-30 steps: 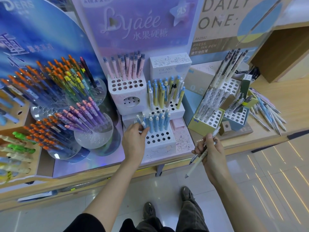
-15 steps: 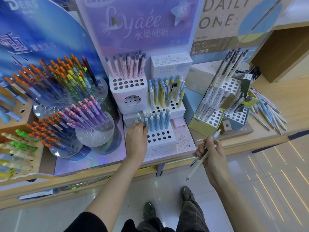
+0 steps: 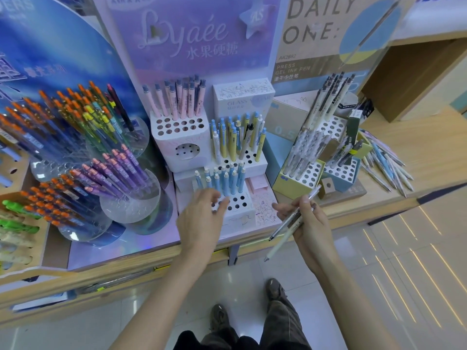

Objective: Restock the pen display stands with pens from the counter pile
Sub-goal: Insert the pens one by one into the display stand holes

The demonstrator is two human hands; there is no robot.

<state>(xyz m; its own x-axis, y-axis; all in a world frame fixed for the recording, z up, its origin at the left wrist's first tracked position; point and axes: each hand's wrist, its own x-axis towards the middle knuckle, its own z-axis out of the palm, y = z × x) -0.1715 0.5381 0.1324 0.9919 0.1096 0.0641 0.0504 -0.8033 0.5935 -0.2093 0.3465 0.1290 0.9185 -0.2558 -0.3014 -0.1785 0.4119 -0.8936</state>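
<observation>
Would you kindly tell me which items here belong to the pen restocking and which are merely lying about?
Job: held pens, right hand, left hand, counter pen pile, white tiered stand, yellow-green stand.
Lying about: pink notepad, brown cube, dark green box.

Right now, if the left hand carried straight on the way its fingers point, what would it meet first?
Probably the light-blue pens standing in the lowest tier of the white stand. The left hand hovers just short of them, though its height above the stand is unclear.
</observation>
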